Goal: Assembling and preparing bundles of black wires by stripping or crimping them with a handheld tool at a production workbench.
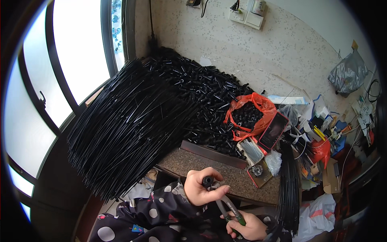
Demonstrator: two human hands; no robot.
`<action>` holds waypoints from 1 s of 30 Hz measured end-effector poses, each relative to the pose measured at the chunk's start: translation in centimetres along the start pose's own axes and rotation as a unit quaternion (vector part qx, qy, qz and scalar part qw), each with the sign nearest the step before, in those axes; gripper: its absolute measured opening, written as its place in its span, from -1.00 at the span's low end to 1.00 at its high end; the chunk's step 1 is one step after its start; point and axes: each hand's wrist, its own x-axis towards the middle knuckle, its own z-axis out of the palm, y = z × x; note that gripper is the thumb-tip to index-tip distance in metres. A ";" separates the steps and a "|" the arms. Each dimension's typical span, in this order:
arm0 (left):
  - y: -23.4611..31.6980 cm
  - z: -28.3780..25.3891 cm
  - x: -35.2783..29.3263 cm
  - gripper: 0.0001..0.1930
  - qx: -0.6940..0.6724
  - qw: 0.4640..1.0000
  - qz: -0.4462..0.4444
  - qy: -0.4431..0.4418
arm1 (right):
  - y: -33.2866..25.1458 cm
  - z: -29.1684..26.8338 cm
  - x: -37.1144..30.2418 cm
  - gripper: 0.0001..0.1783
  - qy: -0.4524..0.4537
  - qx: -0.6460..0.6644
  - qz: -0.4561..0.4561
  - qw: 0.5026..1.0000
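Note:
My left hand (pixel 201 187) is closed around a short black tubular piece (pixel 208 181), its round open end facing up between thumb and curled fingers. In my right hand (pixel 250 226), lower and to the right, are the grey and green handles of what look like pliers (pixel 232 209). The tool reaches up to my left thumb, and its jaws are hidden by the left hand. Beyond both hands lies a large heap of black tubular pieces (pixel 209 86) on the speckled table (pixel 225 174). A thick bundle of thin black rods (pixel 129 121) lies on the left.
A dark bar (pixel 213 154) borders the heap's near side. Right of it are a red plastic bag (pixel 258 127) of black parts, a phone (pixel 274 130), a box of thin sticks (pixel 252 152) and more rods (pixel 288 189) overhanging the table edge. Clutter fills the far right; windows (pixel 80 44) stand left.

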 end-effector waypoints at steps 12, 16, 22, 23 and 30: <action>1.6 -0.3 0.8 -0.76 -0.056 0.998 0.014 0.012 | 1.6 3.1 2.6 -0.62 0.283 -0.319 -0.319 0.846; 1.4 -0.5 0.6 -0.76 -0.072 0.995 0.046 0.047 | 1.6 3.7 3.6 -0.60 0.329 -0.375 -0.362 0.787; 0.7 -0.2 0.6 -0.71 -0.084 0.994 0.048 0.056 | 1.5 3.3 3.3 -0.57 0.263 -0.288 -0.253 0.885; 1.2 -0.5 0.6 -0.69 -0.086 0.994 0.045 0.048 | 0.8 2.4 3.8 -0.63 0.255 -0.300 -0.259 0.882; -0.2 -1.9 0.3 -0.63 -0.103 0.991 0.031 0.078 | 7.7 -8.1 8.6 -0.59 0.418 -0.500 -0.240 0.720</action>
